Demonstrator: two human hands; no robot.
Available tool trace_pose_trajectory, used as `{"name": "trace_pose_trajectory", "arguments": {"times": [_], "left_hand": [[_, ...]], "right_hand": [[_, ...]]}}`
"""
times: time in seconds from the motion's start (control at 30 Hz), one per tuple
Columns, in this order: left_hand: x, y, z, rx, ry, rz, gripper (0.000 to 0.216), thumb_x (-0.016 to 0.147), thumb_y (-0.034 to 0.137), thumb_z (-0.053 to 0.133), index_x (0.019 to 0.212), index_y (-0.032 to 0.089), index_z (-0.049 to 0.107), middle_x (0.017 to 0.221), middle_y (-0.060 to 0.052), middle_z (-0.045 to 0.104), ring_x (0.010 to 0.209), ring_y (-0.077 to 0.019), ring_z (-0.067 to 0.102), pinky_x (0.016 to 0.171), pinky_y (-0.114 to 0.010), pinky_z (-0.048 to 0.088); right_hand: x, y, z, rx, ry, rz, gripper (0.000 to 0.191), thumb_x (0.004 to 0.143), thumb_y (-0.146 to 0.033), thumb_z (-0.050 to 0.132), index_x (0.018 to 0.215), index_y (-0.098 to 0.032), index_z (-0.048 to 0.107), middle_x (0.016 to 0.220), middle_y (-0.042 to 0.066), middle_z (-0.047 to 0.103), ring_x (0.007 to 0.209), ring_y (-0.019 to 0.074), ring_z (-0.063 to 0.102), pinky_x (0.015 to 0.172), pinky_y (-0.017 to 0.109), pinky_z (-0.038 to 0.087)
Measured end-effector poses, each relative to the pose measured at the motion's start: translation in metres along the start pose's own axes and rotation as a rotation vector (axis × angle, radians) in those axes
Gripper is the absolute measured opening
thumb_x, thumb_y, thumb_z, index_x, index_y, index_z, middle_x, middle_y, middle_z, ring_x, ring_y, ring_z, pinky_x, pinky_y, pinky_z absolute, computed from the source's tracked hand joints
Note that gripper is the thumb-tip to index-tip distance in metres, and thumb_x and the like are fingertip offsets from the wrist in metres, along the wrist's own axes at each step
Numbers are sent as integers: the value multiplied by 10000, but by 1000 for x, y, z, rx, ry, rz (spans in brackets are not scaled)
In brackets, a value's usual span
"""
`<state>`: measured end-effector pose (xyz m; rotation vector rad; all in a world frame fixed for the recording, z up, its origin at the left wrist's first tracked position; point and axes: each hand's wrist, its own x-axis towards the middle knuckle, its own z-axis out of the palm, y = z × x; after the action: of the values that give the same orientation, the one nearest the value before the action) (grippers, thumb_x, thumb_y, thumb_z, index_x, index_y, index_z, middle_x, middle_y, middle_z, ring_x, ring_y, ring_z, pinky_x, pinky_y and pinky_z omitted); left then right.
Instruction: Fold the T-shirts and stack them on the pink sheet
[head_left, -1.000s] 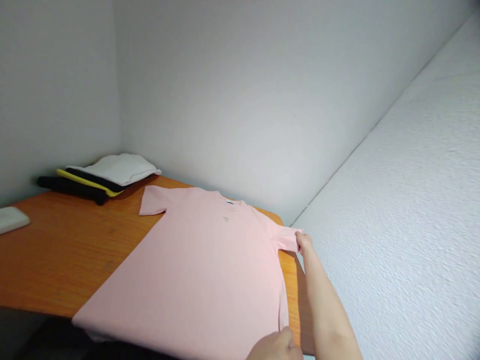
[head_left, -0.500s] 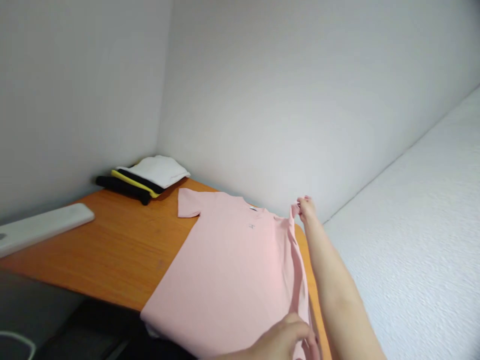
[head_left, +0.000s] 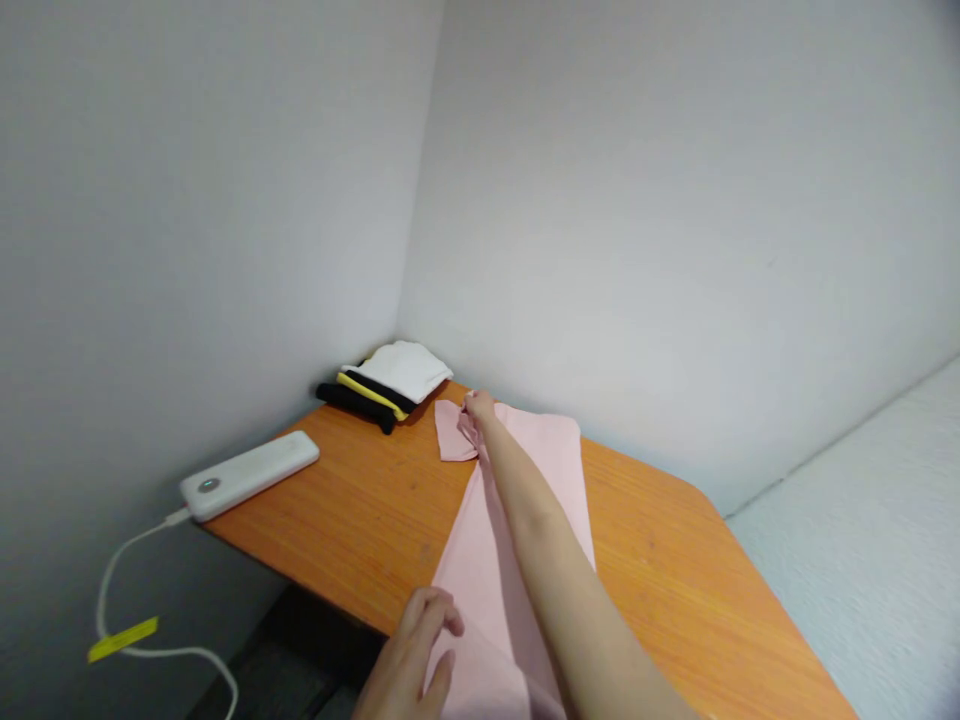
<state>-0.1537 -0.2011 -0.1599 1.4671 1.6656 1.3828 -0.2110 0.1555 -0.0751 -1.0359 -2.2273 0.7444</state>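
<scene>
A pink T-shirt (head_left: 546, 437) lies lengthwise on the wooden table, its right side folded over toward the left. At the far end my right hand (head_left: 478, 407) is closed on the shirt's cloth by the shoulder, beside a sleeve that sticks out to the left. My right forearm crosses over the shirt and hides part of it. Near the front edge my left hand (head_left: 415, 645) has curled fingers at the shirt's lower left edge, gripping the cloth there. The neckline and chest logo are covered by the fold.
Folded clothes (head_left: 405, 371) in white, black and yellow are stacked in the back left corner. A white power bank (head_left: 251, 474) lies at the table's left edge, its white cable (head_left: 169, 653) hanging down. Walls stand behind and left of the table (head_left: 675, 560).
Both hands have moved left, carrying the shirt's right side over its middle. The shirt now looks much narrower, and the view has turned left.
</scene>
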Motion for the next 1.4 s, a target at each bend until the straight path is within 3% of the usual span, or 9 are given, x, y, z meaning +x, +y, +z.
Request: {"name": "trace_pose_trajectory", "arguments": {"times": [0.13, 0.3, 0.43, 0.7, 0.83, 0.97, 1.2, 1.3, 1.4], "left_hand": [[-1, -10, 13, 58, 32, 79, 235, 817, 140, 413, 960, 213, 584, 1112, -114, 546, 1070, -196, 563, 922, -310, 468], [0, -4, 18, 62, 46, 155, 259, 799, 130, 401, 951, 208, 596, 1107, -118, 543, 1067, -199, 559, 899, -317, 479], [-11, -8, 12, 33, 92, 74, 205, 820, 160, 434, 917, 212, 607, 1098, -108, 568, 1066, -202, 579, 933, -332, 476], [-29, 8, 13, 3, 193, -70, 158, 886, 260, 475, 973, 235, 605, 1145, -82, 555, 1123, -209, 570, 981, -340, 465], [-28, 17, 16, 68, 203, -86, 184, 914, 279, 435, 952, 238, 609, 1151, -76, 545, 1085, -200, 585, 955, -336, 479], [-25, 14, 10, 155, 226, -18, 202, 922, 287, 417, 919, 245, 615, 1084, -67, 554, 1051, -203, 583, 927, -331, 486], [-35, -7, 12, 213, 355, -59, 256, 827, 435, 612, 972, 229, 565, 1015, -56, 529, 907, -220, 598, 774, -352, 542], [-47, -12, 23, 30, 420, -162, 396, 740, 472, 712, 976, 218, 522, 1038, -42, 507, 775, -164, 598, 645, -295, 551], [-56, -17, 27, -202, 427, -347, 554, 609, 530, 804, 949, 220, 495, 929, 1, 551, 657, -125, 586, 557, -242, 527]], "right_hand": [[11, -3, 24, -38, -92, 139, 288, 947, -358, 598, 1148, -152, 588, 1087, 64, 618, 886, 180, 629, 755, 361, 560], [30, -9, 16, -60, -215, 123, 255, 965, -372, 571, 1055, -139, 622, 951, 36, 653, 763, 140, 640, 683, 299, 556], [23, -2, 0, -84, -286, 74, 229, 980, -360, 546, 1090, -176, 629, 927, 20, 683, 733, 107, 656, 676, 225, 536], [-60, 99, -81, -410, -119, 191, 360, 970, -397, 540, 1251, -172, 560, 1312, 106, 547, 1194, 261, 525, 1027, 508, 400], [-108, 142, -90, -532, -139, 223, 499, 992, -396, 458, 1424, -149, 420, 1528, 153, 317, 1418, 311, 234, 1144, 507, 187], [-119, 161, -90, -575, -154, 232, 593, 1005, -465, 345, 1506, -152, 295, 1590, 132, 159, 1460, 308, 67, 1164, 468, 82], [-114, 152, -109, -449, -151, 160, 556, 998, -419, 370, 1475, -136, 346, 1571, 149, 219, 1453, 290, 139, 1158, 468, 121], [-143, 139, -129, -349, -116, 112, 496, 981, -346, 424, 1437, -151, 401, 1530, 145, 322, 1411, 247, 266, 1133, 411, 219], [-203, 123, -161, -250, -108, 83, 349, 952, -311, 492, 1279, -213, 562, 1311, 99, 573, 1196, 207, 510, 1000, 340, 387]]}}
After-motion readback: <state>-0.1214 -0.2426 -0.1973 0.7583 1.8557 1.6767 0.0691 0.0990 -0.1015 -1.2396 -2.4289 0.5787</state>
